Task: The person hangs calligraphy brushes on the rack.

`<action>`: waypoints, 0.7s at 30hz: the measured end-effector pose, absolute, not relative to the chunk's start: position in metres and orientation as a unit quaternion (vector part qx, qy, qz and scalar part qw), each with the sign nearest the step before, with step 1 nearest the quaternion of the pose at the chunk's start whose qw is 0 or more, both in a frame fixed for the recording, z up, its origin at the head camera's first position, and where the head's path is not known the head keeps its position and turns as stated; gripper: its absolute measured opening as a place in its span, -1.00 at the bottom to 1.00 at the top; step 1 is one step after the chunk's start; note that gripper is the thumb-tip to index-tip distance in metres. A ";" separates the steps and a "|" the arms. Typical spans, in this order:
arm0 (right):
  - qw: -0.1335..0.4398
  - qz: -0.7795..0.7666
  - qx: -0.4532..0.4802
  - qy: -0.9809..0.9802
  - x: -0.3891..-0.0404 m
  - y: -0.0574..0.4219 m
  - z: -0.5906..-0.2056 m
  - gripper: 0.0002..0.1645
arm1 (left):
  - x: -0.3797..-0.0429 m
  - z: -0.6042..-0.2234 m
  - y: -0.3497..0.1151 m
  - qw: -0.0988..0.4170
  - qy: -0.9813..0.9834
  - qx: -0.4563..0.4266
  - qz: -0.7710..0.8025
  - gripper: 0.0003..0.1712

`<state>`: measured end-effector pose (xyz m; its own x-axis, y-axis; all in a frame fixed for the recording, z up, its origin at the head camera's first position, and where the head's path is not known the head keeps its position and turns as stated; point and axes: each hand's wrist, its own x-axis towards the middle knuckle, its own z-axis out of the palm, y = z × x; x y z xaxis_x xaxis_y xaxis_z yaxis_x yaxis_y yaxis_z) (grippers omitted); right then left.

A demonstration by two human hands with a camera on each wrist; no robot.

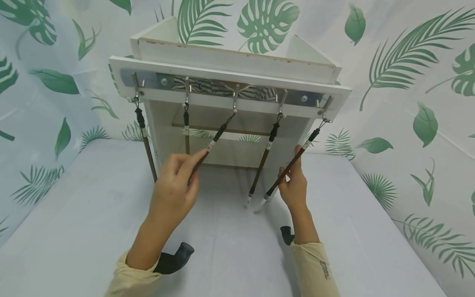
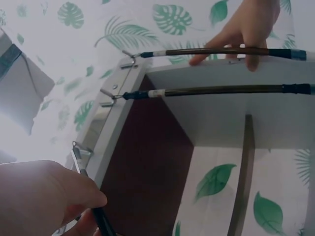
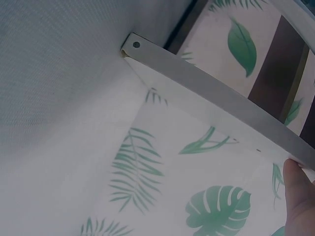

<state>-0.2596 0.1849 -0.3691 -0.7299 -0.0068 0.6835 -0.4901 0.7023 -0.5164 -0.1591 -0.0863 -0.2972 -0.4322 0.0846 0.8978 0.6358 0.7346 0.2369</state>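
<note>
My left hand [image 1: 172,189] pinches the dark handle of a calligraphy brush [image 1: 220,133] between thumb and fingers. The brush slants up to the right, its cord loop at the middle hook [image 1: 235,99] of a white wooden stand [image 1: 237,68]. Its lower end is hidden behind that hand. My right hand [image 1: 295,187] grips the front edge of the stand's right side panel [image 3: 221,103], partly behind the rightmost brush [image 1: 287,169]. Another brush [image 1: 261,165] hangs just left of that one. Two more brushes hang on the left side, the outer one [image 1: 146,142] partly covered by my left hand.
A printed strip [image 1: 222,87] runs along the hook rail. The stand rests on a white-covered table [image 1: 222,255] before a leaf-patterned backdrop [image 1: 400,123]. Black wrist mounts [image 1: 174,260] stick out near both cuffs.
</note>
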 end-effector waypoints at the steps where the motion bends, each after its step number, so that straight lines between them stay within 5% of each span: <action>1: 0.338 0.359 0.144 -0.858 -0.260 0.185 -0.369 -0.02 | -0.160 -0.298 -0.085 0.479 -0.797 -0.228 -0.288 -0.45; 21: 0.335 0.370 0.142 -0.855 -0.257 0.184 -0.370 -0.02 | -0.166 -0.297 -0.072 0.472 -0.779 -0.241 -0.336 -0.47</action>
